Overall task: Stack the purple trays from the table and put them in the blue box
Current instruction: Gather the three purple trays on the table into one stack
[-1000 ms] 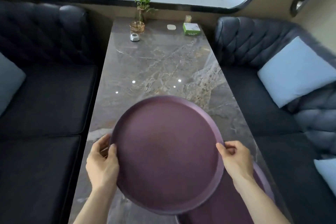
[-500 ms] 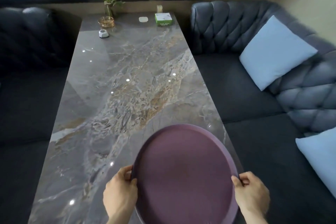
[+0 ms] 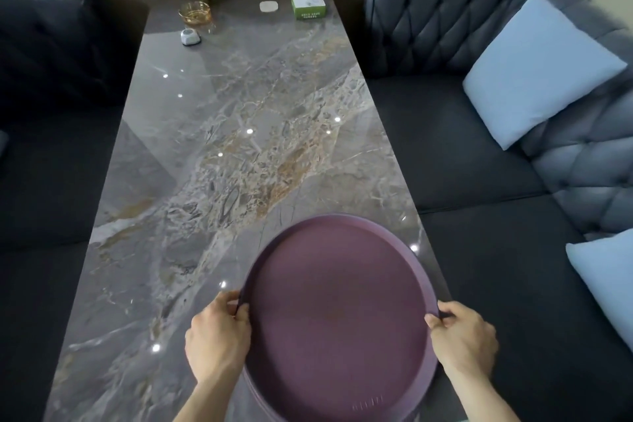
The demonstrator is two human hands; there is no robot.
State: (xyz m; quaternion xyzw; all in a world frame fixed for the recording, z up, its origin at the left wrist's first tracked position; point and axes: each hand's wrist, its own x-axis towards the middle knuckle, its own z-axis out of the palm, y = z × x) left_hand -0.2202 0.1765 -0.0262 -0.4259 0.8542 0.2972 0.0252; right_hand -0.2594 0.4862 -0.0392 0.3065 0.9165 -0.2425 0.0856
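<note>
Round purple tray [image 3: 339,312] gripped at opposite rims between left hand [image 3: 217,336] and right hand [image 3: 462,339], overhanging marble table [image 3: 219,147] right edge; bare tabletop beyond tray.

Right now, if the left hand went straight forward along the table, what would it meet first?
Probably nothing close. Ahead of the left hand, which grips the purple tray, the marble table looks bare up to the small white object, though depth is uncertain.

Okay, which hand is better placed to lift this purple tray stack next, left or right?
Neither alone. The left hand and right hand each clamp opposite rims of the purple tray, thumbs on top. The tray is wide, so lifting with both looks safest. The blue box isn't visible.
</note>
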